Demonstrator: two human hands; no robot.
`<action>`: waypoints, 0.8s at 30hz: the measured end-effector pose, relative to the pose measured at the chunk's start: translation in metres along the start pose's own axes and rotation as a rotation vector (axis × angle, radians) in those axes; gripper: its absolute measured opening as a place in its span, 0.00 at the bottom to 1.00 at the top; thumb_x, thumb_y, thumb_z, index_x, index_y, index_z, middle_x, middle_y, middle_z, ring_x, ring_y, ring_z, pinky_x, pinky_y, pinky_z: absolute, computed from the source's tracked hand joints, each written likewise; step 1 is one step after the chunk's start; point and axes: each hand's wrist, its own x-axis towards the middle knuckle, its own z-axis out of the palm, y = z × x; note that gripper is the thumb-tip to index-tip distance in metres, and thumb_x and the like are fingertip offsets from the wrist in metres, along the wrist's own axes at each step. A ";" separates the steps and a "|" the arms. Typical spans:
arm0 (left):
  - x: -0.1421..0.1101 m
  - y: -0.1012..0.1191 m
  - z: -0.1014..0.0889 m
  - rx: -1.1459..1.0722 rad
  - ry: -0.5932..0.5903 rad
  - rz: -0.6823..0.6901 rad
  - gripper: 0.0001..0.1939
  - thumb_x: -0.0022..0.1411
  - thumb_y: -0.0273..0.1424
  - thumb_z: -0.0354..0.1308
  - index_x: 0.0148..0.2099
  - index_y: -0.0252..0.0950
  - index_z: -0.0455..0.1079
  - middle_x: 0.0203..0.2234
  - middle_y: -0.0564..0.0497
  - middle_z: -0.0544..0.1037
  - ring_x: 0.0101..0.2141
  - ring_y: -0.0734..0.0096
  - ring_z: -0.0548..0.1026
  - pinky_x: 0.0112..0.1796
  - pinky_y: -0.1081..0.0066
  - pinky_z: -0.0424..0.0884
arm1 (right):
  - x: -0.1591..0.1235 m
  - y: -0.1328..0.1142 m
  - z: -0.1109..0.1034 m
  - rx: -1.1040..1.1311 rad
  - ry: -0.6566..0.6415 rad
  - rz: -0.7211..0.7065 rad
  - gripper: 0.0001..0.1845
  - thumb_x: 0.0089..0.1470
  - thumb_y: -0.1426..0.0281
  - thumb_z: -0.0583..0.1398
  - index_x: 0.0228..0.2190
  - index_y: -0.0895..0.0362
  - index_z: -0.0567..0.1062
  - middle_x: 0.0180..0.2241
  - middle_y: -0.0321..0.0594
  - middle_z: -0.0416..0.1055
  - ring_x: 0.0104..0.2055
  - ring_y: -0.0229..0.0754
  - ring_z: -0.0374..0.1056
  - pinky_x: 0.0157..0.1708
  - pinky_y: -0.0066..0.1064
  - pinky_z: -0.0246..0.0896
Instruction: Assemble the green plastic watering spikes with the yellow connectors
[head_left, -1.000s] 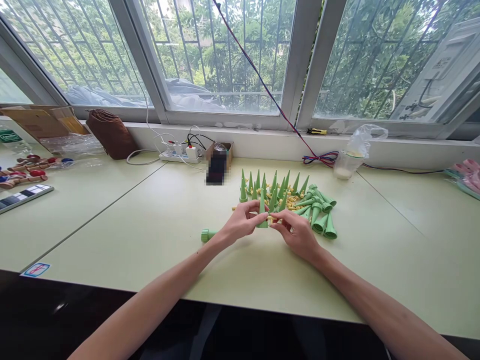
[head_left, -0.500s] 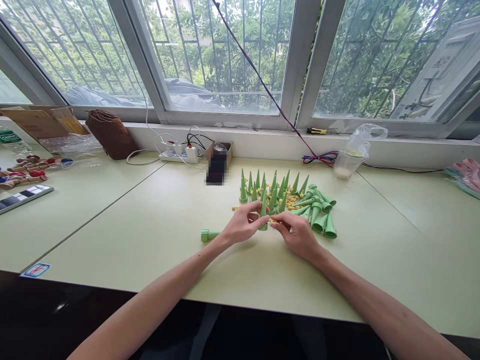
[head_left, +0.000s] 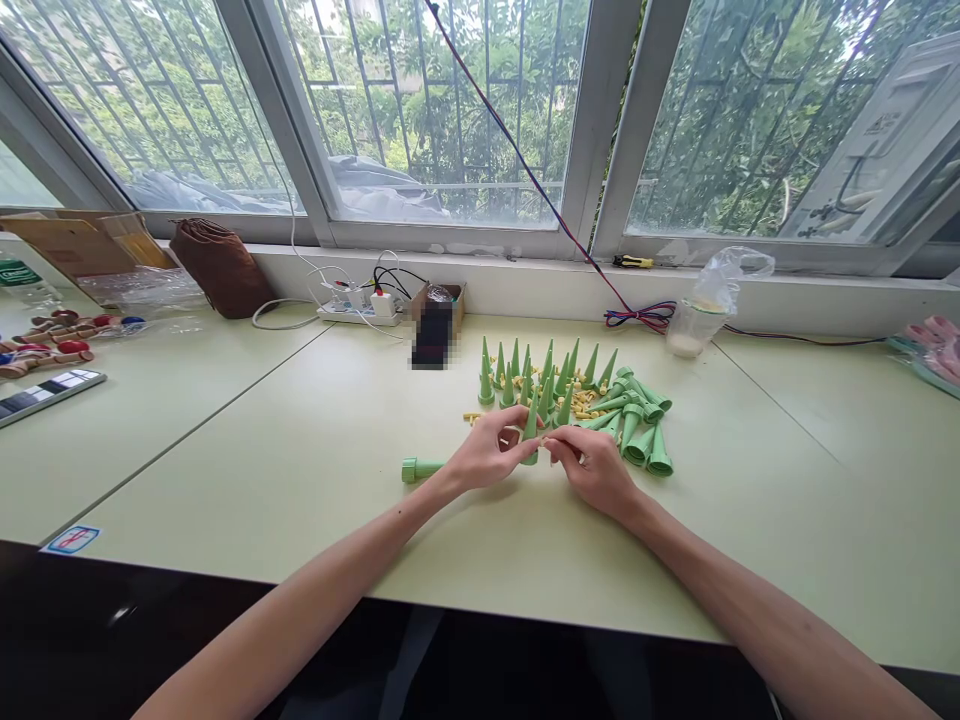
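Note:
My left hand (head_left: 491, 448) is closed round a green plastic cone spike (head_left: 532, 425), which stands nearly upright with its tip up. Pinched together, the fingers of my right hand (head_left: 592, 465) hold a small yellow plastic piece against the side of that spike; the fingertips mostly hide it. Just behind the hands several green spikes (head_left: 486, 385) stand upright in rows. Loose yellow pieces (head_left: 583, 403) are scattered among them. To the right lies a heap of green spikes (head_left: 660, 455) on their sides. Another green spike (head_left: 415, 470) lies partly behind my left forearm.
A black phone-like object (head_left: 431, 338) leans on a small box by the power strip (head_left: 358, 314). A plastic cup in a bag (head_left: 691, 325) stands at the back right, beside coiled cable (head_left: 641, 316). A brown pouch (head_left: 219, 270) and wooden toys (head_left: 56, 345) are on the left.
The green spike in my left hand has shifted slightly right and tilted a little. My right fingers have closed in on its side, and less of the yellow piece shows.

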 end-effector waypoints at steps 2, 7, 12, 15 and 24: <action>0.000 0.000 0.000 0.000 -0.013 -0.003 0.12 0.64 0.36 0.56 0.46 0.34 0.70 0.34 0.51 0.73 0.24 0.79 0.67 0.29 0.72 0.69 | 0.000 0.000 0.000 -0.002 0.004 0.010 0.15 0.62 0.71 0.55 0.23 0.56 0.71 0.20 0.34 0.68 0.21 0.35 0.61 0.24 0.25 0.54; 0.000 0.000 0.000 -0.019 -0.047 0.002 0.11 0.64 0.34 0.56 0.46 0.34 0.68 0.36 0.50 0.73 0.25 0.77 0.69 0.29 0.73 0.69 | -0.002 0.001 -0.001 0.020 0.008 0.045 0.15 0.63 0.70 0.54 0.25 0.56 0.70 0.20 0.33 0.66 0.21 0.34 0.59 0.24 0.25 0.53; 0.000 0.002 0.000 0.000 -0.059 -0.005 0.08 0.64 0.32 0.55 0.44 0.34 0.67 0.32 0.53 0.71 0.24 0.79 0.66 0.27 0.75 0.66 | -0.002 0.003 0.000 0.050 0.002 0.099 0.10 0.64 0.66 0.54 0.33 0.56 0.72 0.19 0.31 0.62 0.19 0.35 0.56 0.22 0.27 0.51; -0.001 0.004 0.002 0.011 -0.060 -0.006 0.08 0.63 0.32 0.55 0.43 0.35 0.67 0.30 0.54 0.68 0.23 0.79 0.65 0.27 0.75 0.65 | -0.002 0.003 0.001 0.064 -0.001 0.118 0.11 0.64 0.65 0.53 0.32 0.56 0.72 0.18 0.30 0.60 0.19 0.35 0.53 0.21 0.27 0.48; -0.002 0.005 0.003 0.022 -0.054 -0.009 0.08 0.62 0.31 0.55 0.44 0.34 0.67 0.31 0.53 0.69 0.24 0.78 0.68 0.27 0.74 0.66 | -0.002 0.002 0.002 0.096 -0.006 0.151 0.14 0.64 0.62 0.54 0.31 0.56 0.72 0.18 0.29 0.57 0.19 0.34 0.49 0.20 0.28 0.44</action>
